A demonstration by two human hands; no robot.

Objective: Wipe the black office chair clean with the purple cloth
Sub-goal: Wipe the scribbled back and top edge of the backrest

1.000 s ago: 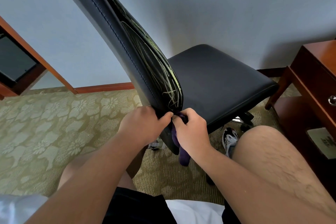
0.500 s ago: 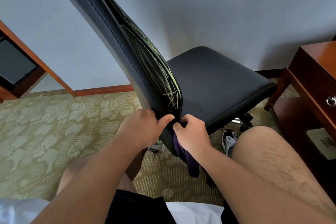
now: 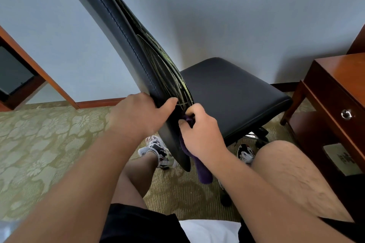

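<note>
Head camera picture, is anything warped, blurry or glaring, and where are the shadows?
Head view: the wide lens seems to bow the chair backrest into a curve; focus is sharp throughout; soft light casts a faint chair shadow on the wall; the seat shows a mild sheen, no glare.

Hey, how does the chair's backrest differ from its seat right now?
The backrest is streaked with yellow-green scribbles; the seat shows none. The backrest rises steeply, leaning; the seat lies flat. The left hand grips the backrest's lower edge and the right hand holds the purple cloth at its base; nothing touches the seat. Both are smooth black upholstery.
</note>
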